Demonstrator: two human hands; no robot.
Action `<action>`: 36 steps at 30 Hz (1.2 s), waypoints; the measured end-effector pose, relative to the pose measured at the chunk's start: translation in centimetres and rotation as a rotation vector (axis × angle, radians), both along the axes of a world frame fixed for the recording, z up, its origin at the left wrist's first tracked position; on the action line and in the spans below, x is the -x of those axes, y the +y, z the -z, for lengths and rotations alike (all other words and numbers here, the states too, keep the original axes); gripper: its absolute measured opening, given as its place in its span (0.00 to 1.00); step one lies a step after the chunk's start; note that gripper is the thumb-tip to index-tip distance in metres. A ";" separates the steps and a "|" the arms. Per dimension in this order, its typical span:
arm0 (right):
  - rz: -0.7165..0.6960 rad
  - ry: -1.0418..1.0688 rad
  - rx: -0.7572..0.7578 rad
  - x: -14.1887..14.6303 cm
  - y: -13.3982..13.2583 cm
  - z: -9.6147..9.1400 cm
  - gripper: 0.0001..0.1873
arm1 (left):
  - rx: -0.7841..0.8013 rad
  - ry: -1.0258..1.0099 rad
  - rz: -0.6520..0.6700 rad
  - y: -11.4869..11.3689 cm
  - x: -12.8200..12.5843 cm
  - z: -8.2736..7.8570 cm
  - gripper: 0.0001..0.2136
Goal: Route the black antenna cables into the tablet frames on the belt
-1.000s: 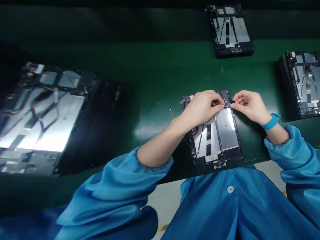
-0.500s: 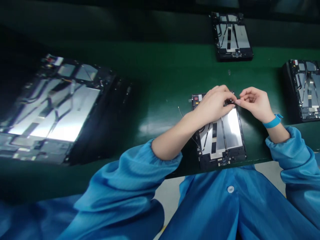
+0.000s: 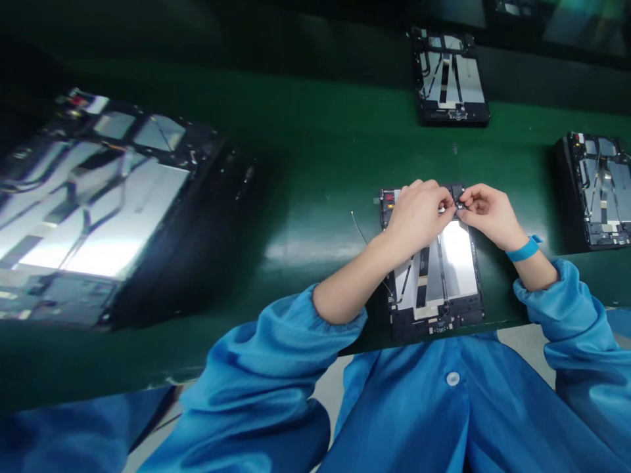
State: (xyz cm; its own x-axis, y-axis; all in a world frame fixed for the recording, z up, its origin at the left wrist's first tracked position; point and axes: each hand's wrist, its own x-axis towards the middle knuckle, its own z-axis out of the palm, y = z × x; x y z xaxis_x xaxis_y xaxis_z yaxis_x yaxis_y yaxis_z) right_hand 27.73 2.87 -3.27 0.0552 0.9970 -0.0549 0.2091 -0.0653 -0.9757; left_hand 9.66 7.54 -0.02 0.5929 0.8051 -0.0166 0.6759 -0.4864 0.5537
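An opened tablet (image 3: 461,263) lies face down on the green table, its silver back plate, black frame and flat ribbon cables exposed. Over its upper part, my left hand (image 3: 419,210) is closed, thumb and finger pinched near the top right corner. My right hand (image 3: 486,210), with a blue band at the wrist, pinches at that same corner from the right side. Both sets of fingertips nearly meet there; whatever small part lies between them is too small to make out. A thin cable (image 3: 359,226) sticks out past the tablet's left edge, partly behind my left forearm.
A stack of similar opened tablets (image 3: 133,203) stands large and blurred at the left. Another stack (image 3: 608,190) is at the right edge, and one more (image 3: 453,79) sits at the back. The green table's (image 3: 305,197) front edge runs close to my body.
My right hand has moved left and down onto the tablet's top right corner. My left hand has shifted slightly and still pinches there. The view has moved a little.
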 end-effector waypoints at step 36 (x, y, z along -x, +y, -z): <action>0.286 0.167 -0.068 0.4 -0.4 -1.7 0.14 | 0.144 0.194 -0.232 -2.5 9.7 -3.2 0.16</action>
